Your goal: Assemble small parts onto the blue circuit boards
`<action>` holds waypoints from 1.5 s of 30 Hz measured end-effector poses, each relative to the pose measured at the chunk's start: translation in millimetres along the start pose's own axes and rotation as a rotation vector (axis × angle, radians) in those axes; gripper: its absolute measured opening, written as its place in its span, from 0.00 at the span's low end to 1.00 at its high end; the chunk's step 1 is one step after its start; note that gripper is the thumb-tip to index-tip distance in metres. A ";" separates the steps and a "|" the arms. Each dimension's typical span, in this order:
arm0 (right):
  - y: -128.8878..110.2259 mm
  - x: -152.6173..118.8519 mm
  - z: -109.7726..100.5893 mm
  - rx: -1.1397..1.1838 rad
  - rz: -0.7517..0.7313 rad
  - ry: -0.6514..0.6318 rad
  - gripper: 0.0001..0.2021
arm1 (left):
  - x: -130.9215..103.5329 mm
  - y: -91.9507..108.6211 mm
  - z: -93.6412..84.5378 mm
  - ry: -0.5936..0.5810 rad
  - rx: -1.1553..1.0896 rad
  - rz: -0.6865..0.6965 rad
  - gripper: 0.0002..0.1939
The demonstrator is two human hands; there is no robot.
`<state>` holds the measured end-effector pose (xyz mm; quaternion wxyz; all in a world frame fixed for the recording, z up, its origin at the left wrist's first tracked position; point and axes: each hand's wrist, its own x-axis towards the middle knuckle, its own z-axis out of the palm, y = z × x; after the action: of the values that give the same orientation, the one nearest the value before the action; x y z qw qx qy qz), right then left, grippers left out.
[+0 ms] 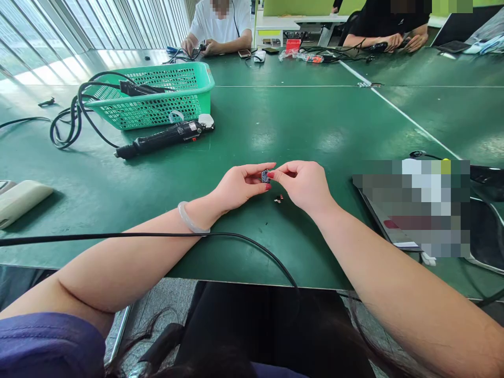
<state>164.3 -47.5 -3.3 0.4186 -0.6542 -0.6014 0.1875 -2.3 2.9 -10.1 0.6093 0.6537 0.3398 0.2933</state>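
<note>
Green and broad, the surface (pixel 236 262) carries everything near the hands. At its centre, the small dark part sits raised in the fingers (pixel 265 176). The left hand (pixel 233 186) reaches it from nine o'clock, its grip clamped on the part between thumb and fingers. The right hand (pixel 309 184) comes from three o'clock, thumb touching the near edge; whether its grip is fully closed, I cannot tell.

Handling so small a piece calls, I judge, for a steady left pinch, light right fingertip pressure, both wrists kept low, and work done close above the surface, so a slip falls only a little way.

Counted outward from the part: one part; tiny bits (pixel 279 199) at five o'clock, too small to number; one bracelet (pixel 191 218) at eight; one black power tool (pixel 165 139) at ten; one green basket (pixel 157 107) just beyond it; two other people, at eleven and one.
</note>
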 end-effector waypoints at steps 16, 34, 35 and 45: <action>-5.8 -3.5 0.3 -0.169 -0.205 0.039 0.10 | 0.8 -0.2 -1.6 -0.012 0.105 0.053 0.28; -1.7 -2.5 2.1 -0.018 -0.190 0.001 0.09 | 1.0 2.9 -1.5 -0.073 -0.240 0.035 0.29; -0.9 -2.1 2.1 -0.018 -0.193 -0.005 0.09 | 1.4 2.6 -1.5 -0.078 -0.260 0.025 0.29; 15.2 12.6 -32.6 -0.177 0.028 -0.052 0.12 | 2.7 6.8 -1.1 0.093 -0.411 -0.153 0.13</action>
<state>200.8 -45.0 7.1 0.3405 -0.6919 -0.6172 0.1562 -0.9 5.6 -3.3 0.7338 0.4738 0.3493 0.3391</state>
